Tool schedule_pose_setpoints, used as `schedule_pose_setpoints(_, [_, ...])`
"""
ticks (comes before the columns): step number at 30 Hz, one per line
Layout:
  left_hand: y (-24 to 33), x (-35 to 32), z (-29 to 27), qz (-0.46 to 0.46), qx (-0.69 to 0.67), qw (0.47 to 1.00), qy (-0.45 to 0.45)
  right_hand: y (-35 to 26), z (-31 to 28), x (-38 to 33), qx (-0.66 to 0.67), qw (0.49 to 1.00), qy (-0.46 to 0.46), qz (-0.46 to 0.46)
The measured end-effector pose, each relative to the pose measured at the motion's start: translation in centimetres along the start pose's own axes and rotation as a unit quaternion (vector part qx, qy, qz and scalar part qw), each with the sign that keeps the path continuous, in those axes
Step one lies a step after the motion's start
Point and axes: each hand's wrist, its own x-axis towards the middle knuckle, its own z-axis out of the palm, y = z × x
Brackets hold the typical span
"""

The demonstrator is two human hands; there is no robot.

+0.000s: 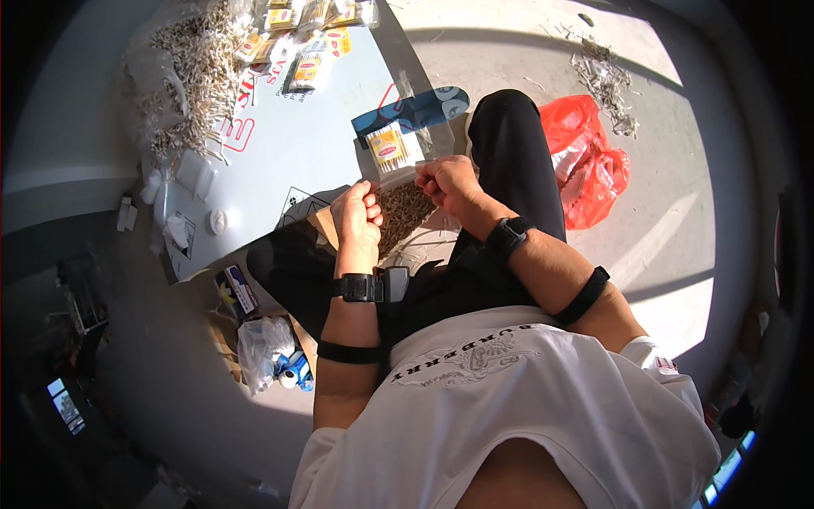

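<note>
I sit on the floor with my knees apart. My left hand and my right hand are closed on the lower edge of a small clear plastic packet with a yellow label, held upright between them. Thin pale sticks show inside the packet. Just below my hands lies a heap of loose brownish sticks on a cardboard piece between my legs. Both wrists carry black bands.
A white printed sheet covers the floor ahead, with a big pile of sticks at its far left and several filled yellow-labelled packets at the top. A red plastic bag lies right of my knee. A clear bag lies at the left.
</note>
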Motion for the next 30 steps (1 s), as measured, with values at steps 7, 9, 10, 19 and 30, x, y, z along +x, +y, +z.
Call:
schedule_pose_setpoints(7, [-0.7, -0.7, -0.4, -0.015, 0.043, 0.999, 0.027, 0.7, -1.1, 0.5, -0.038, 0.999, 0.015, -0.007])
schedule_pose_setpoints(9, [-1.0, -0.6, -0.5, -0.031, 0.039, 0.999, 0.009, 0.8, -1.0, 0.3, -0.033, 0.999, 0.012, -0.008])
schedule_pose_setpoints(10, [-1.2, -0.5, -0.6, -0.047, 0.036, 0.998, -0.009, 0.8, -1.0, 0.3, -0.029, 1.0, 0.009, -0.009])
schedule_pose_setpoints(19, [-1.7, -0.3, 0.5, 0.041, -0.009, 0.999, -0.019, 0.8, -1.8, 1.1, -0.07, 0.993, -0.084, 0.054])
schedule_pose_setpoints(30, [0.9, -1.4, -1.6, 0.324, 0.084, 0.908, -0.253, -0.6, -2.9, 1.2, 0.073, 0.975, -0.207, -0.029])
